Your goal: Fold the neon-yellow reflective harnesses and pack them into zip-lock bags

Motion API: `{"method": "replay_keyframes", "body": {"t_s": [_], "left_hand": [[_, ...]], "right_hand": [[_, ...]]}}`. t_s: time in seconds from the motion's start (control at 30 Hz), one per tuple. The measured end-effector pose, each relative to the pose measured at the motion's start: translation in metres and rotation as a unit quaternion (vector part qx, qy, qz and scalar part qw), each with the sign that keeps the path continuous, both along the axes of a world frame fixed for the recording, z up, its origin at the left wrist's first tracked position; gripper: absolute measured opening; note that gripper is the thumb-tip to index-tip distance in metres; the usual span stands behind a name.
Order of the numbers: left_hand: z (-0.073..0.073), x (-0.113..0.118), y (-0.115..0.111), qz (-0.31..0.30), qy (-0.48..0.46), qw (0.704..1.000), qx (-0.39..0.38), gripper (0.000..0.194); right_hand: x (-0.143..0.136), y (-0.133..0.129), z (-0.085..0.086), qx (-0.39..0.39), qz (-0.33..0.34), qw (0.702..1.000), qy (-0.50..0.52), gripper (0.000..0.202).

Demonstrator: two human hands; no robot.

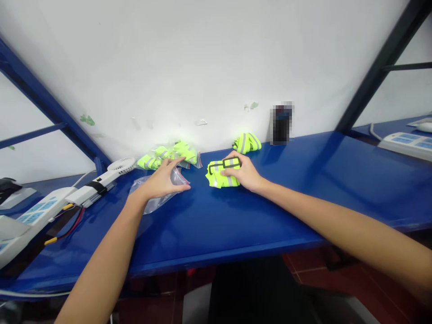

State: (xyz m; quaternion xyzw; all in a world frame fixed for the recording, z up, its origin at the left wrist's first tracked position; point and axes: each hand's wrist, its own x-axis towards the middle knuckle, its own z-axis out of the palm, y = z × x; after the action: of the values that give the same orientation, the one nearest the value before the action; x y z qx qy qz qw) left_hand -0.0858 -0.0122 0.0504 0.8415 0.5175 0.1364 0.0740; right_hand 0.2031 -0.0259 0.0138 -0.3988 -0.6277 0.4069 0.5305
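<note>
My right hand [245, 172] grips a folded fluorescent yellow reflective vest [216, 179] with grey stripes and a black buckle on top. The thumb lies across its upper side and the other fingers are mostly hidden behind it. To the left, my left hand [168, 178] is over a clear zip bag [155, 203], with thumb and forefinger spread wide apart. Between those two fingers shows the bag's zip edge. Whether the fingertips touch the bag, I cannot tell. Bare blue tabletop separates the bag from the vest.
Several bagged yellow bundles [182, 150] lie against the wall. A loose yellow bundle [247, 143] sits at the back, with a blurred dark object [282, 126] to its right. On the left are a small white fan [122, 165], cables and a power strip [40, 211].
</note>
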Motion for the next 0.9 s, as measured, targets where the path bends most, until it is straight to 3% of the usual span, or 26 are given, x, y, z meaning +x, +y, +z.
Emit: {"method": "replay_keyframes", "body": {"t_s": [0.1, 0.23, 0.37, 0.47, 0.9], "left_hand": [[-0.005, 0.020, -0.007, -0.058, -0.040, 0.997, 0.039, 0.100], [-0.018, 0.043, -0.013, -0.104, -0.054, 0.993, 0.020, 0.089], [-0.030, 0.053, -0.014, -0.135, -0.016, 0.990, -0.023, 0.058], [-0.034, 0.055, -0.014, -0.156, -0.011, 0.988, -0.010, 0.037], [-0.043, 0.053, -0.008, -0.159, -0.049, 0.986, 0.000, 0.033]], "right_hand": [[-0.003, 0.001, -0.001, -0.048, -0.006, 0.994, 0.098, 0.036], [-0.004, 0.003, -0.001, -0.066, -0.019, 0.987, 0.145, 0.037], [-0.002, 0.006, -0.002, -0.059, -0.050, 0.990, 0.115, 0.035], [0.000, 0.008, -0.003, -0.056, -0.061, 0.992, 0.101, 0.036], [0.002, 0.011, -0.003, -0.062, -0.099, 0.988, 0.106, 0.038]]}}
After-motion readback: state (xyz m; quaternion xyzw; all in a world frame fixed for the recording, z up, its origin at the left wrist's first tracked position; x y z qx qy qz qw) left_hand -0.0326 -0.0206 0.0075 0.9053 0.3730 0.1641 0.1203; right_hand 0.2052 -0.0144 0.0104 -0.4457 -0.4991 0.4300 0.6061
